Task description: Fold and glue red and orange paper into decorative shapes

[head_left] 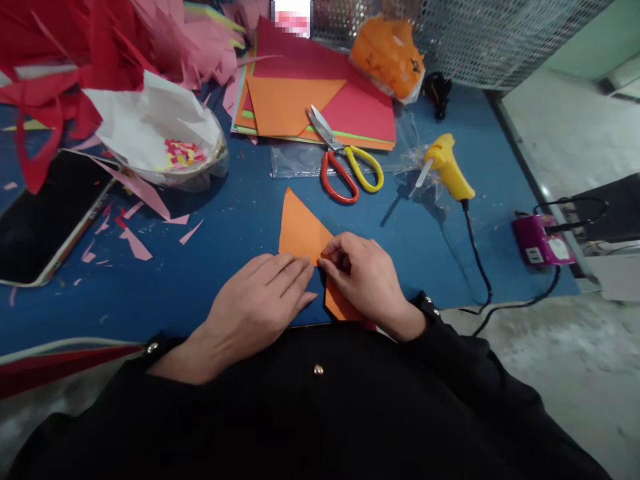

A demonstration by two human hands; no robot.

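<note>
An orange sheet of paper (pixel 301 230) lies on the blue table close to my body, its pointed corner facing away from me. My left hand (pixel 263 300) rests flat over the near left edge of the paper, fingers stretched out. On the right, my right hand (pixel 367 277) pinches the paper between thumb and forefinger near its middle. Another orange part (pixel 343 303) shows below my right hand; whether it belongs to the same sheet is hidden. Scissors (pixel 345 160) with one red and one yellow handle lie beyond the paper, blades apart.
A stack of coloured paper (pixel 370 110) lies at the back. To the right are a yellow glue gun (pixel 450 167) and a purple power adapter (pixel 543 240). On the left are a phone (pixel 50 213), a bowl of paper bits (pixel 165 133) and pink scraps (pixel 135 243).
</note>
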